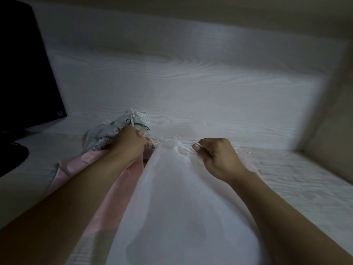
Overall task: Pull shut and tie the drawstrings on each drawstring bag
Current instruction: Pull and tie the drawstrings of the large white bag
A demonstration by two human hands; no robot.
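White bag (181, 207) lay nearest me on the counter (296, 169), its body spread toward my chest and its mouth pointing away. The fabric was thin and half see-through. Its mouth was gathered into folds at the far end, between my two hands.

My right hand (215, 157) sat at the right side of that mouth, fingers curled and thumb pressed in, pinching the gathered hem; a thin white cord (183, 145) ran leftward from the thumb along the top edge. My left hand (129, 144) was at the left side of the mouth, fingers curled under and thumb tip showing. What exactly it gripped I could not tell, as the back of the hand covered it; it appeared closed on cord or fabric there.

Pink bag (118, 188) lay under the white one, showing on the left beneath my left forearm and as a thin strip past my right wrist.

Beyond the left hand sat a printed bag (103, 134), white with small green figures, its mouth bunched and its white strings (142, 116) lying in loops on the counter.

Further off: pale wood-grain panel (191, 73) upright behind the counter. Dark monitor (23, 69) at far left.
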